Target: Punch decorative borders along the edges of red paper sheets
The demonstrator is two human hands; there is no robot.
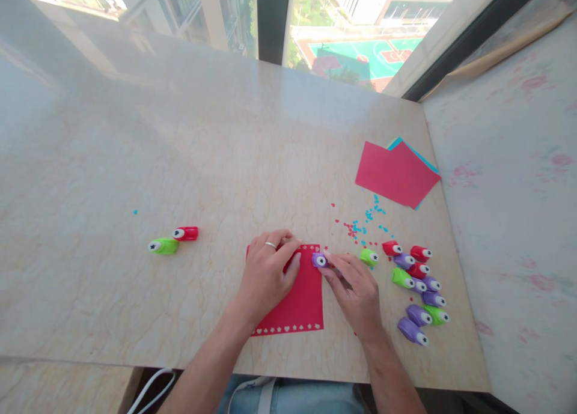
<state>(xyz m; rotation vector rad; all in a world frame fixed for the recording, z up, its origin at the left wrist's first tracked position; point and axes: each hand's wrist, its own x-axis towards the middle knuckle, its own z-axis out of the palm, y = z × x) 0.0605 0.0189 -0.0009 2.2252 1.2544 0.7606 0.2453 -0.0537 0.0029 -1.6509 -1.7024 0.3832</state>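
A red paper sheet [303, 300] lies on the marble table [180, 161] in front of me, with small shapes punched along its top and bottom edges. My left hand [268, 270], a ring on one finger, rests flat on the sheet's upper left part with fingers stretched out. My right hand [354, 288] pinches a small purple craft punch [318, 259] sitting at the sheet's upper right corner.
A green punch [369, 256] lies just right of my right hand. Several red, purple and green punches [419, 288] cluster further right. A green punch [163, 246] and a red punch [186, 233] lie at left. Red and blue sheets [395, 173] and scattered confetti [365, 225] lie beyond.
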